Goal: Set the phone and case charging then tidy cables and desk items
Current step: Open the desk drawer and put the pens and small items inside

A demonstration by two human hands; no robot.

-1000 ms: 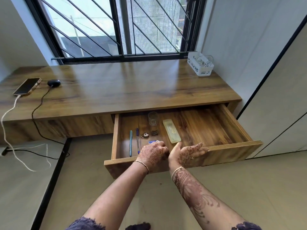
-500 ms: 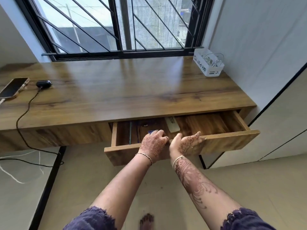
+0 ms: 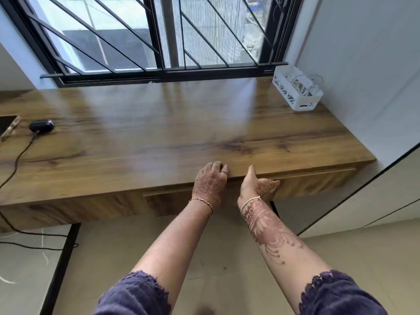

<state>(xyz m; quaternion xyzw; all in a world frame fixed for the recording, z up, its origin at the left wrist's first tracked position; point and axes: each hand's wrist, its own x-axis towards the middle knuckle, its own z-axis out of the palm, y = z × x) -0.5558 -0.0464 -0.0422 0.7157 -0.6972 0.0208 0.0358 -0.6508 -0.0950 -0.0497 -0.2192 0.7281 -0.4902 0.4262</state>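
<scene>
The drawer front point(image 3: 306, 181) sits flush under the wooden desk point(image 3: 181, 133), its contents hidden. My left hand point(image 3: 210, 181) leans on the drawer front, its bent fingers touching the desk's front edge. My right hand point(image 3: 258, 185) presses its palm against the drawer front with the thumb up and the fingers spread to the right. A black earbud case point(image 3: 42, 126) lies at the desk's far left with a black cable point(image 3: 17, 159) plugged in. Only a corner of the phone point(image 3: 8, 125) shows at the left frame edge.
A white slotted basket point(image 3: 295, 104) holding coiled white cables stands at the back right corner by the wall. A barred window runs along the desk's back. Black and white cables trail over the floor at the lower left. A cabinet front stands at the right.
The drawer slid from wide open to closed under both hands. The pens, glass and other items inside are now hidden. The view moved closer, so the phone is nearly out of frame.
</scene>
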